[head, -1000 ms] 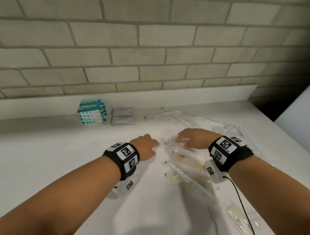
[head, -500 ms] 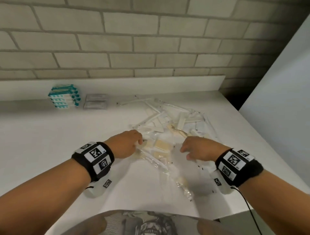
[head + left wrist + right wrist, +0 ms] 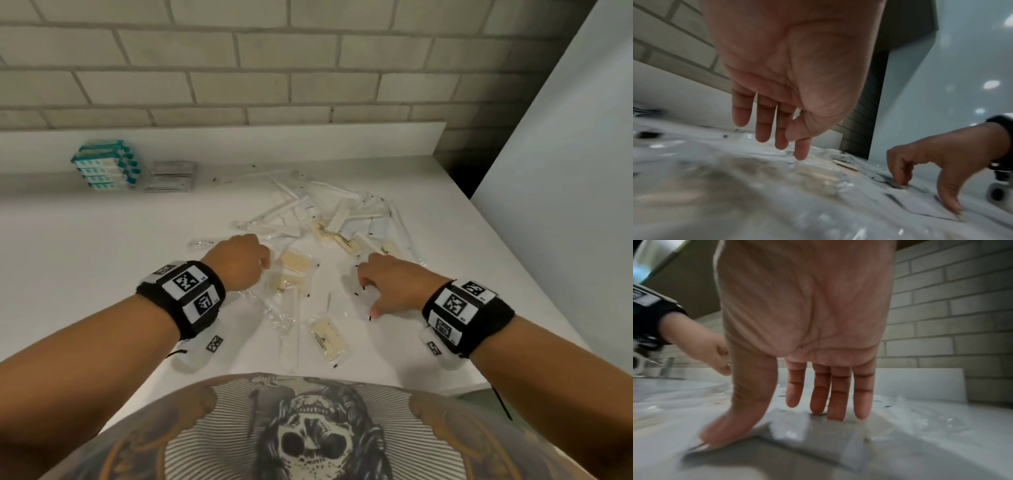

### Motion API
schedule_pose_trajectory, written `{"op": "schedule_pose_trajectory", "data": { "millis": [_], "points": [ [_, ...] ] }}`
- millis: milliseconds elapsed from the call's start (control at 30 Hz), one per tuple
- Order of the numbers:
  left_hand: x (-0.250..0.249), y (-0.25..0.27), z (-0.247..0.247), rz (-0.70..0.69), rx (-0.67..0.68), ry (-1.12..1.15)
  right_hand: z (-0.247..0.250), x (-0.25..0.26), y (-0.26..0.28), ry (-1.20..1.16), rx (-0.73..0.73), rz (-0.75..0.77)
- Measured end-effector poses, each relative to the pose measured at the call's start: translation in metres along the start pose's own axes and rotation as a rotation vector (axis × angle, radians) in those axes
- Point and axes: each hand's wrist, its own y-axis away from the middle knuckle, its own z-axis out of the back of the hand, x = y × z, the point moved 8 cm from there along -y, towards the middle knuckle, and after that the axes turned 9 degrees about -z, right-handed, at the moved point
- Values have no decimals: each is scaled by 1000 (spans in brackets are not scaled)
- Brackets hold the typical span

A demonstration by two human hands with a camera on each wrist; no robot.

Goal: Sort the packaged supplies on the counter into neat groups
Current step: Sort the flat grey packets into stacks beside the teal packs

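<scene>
- Both hands hold nothing: the left hand (image 3: 239,265) hangs over the heap with fingers loosely extended, its grip slack and wide; the right hand (image 3: 394,289) spreads thumb and fingers down onto a flat clear packet (image 3: 346,294) on the bench (image 3: 85,257), pressing it rather than clasping it.
- Head view: a loose pile of clear-wrapped supplies (image 3: 325,219) lies mid-bench, holding white sticks, white combs and cream-coloured bars, each sealed in its own plastic wrapper. Nearer the body lies a wrapped cream bar (image 3: 327,337), and just left of it a wrapped white comb (image 3: 286,310). At the back left, against the upstand, stand a teal-and-white stack of packets (image 3: 106,164) and, just beside it, two grey sachets (image 3: 171,176).
- Left wrist view: the left hand's fingers (image 3: 764,123) point down, straight and apart from the blurred wrappers (image 3: 818,175) below; whether the index tip touches the plastic I cannot tell. The right hand (image 3: 945,155) shows at the right, fingertips down on a flat packet.
- Right wrist view: the right hand's fingers (image 3: 838,391) and thumb rest on the flat packet (image 3: 818,431), which lies on the bench.
</scene>
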Motion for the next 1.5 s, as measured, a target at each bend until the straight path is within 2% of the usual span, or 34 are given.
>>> {"op": "schedule_pose_trajectory", "data": {
  "millis": [100,167,333,433,567,633,800,900,1067,1200,1400,1500],
  "points": [
    [-28,-11,9,-54,-62,52,14,-25,-3,-120,-39,-81],
    [-53,-17,9,-129,-58,61,19,-37,-3,-101,-60,-128],
    [-134,-30,-11,-361,42,15,-2,-33,-3,-52,-6,-152],
    [-153,-38,-32,-423,140,-85,-3,-36,-5,-28,0,-144],
    [-136,-44,-32,-338,155,-79,13,-59,2,-31,-35,-197],
    [-125,-44,-31,-293,181,-31,18,-59,4,-46,-30,-174],
    [-117,-43,-30,-293,159,9,12,-13,-3,46,39,27],
    [-100,-45,-20,-230,156,74,10,5,-14,159,21,63],
    [-41,-66,9,-30,14,47,10,12,-23,346,-9,63],
    [-5,-80,12,119,-8,0,7,12,-28,396,-7,49],
    [-4,-90,5,208,14,-74,11,9,-32,349,2,-19],
    [-9,-92,2,209,37,-65,12,9,-33,355,13,-42]
  ]
}}
